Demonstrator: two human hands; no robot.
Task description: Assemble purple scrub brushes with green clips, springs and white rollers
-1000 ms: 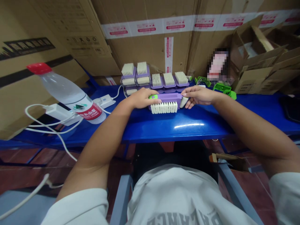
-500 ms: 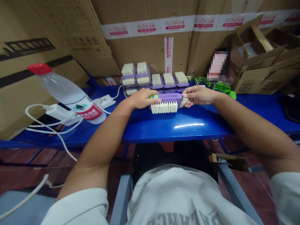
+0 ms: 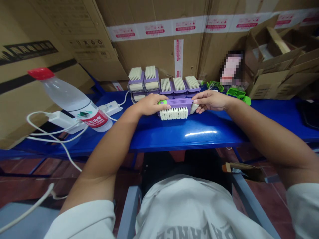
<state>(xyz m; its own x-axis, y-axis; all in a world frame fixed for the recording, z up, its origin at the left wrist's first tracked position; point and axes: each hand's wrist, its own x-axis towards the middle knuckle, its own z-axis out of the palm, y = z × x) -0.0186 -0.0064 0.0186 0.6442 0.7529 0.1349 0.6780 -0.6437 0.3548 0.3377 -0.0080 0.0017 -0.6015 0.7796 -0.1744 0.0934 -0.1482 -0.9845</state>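
A purple brush [image 3: 178,102] with cream bristles on its underside and a green button is held level just above the blue table. My left hand [image 3: 152,104] is closed around its left end, thumb along the green button. At the other end, my right hand [image 3: 206,101] is closed, thumb and forefinger pinching at the brush's tip. A whitish rounded piece [image 3: 194,108] sits there by its fingers, partly covered; whether it is joined to the brush I cannot tell.
Behind the hands stand several purple brushes [image 3: 178,84], bristles up. Green plastic parts [image 3: 236,92] and a blurred phone-like object [image 3: 231,69] lie to the right, by cardboard boxes [image 3: 274,73]. Left are a leaning water bottle [image 3: 74,99] and white power adapters [image 3: 66,121] with cables on the blue table [image 3: 159,136].
Both hands keep their hold on the brush, which sits almost where it was. Only a very slight shift of the view shows.
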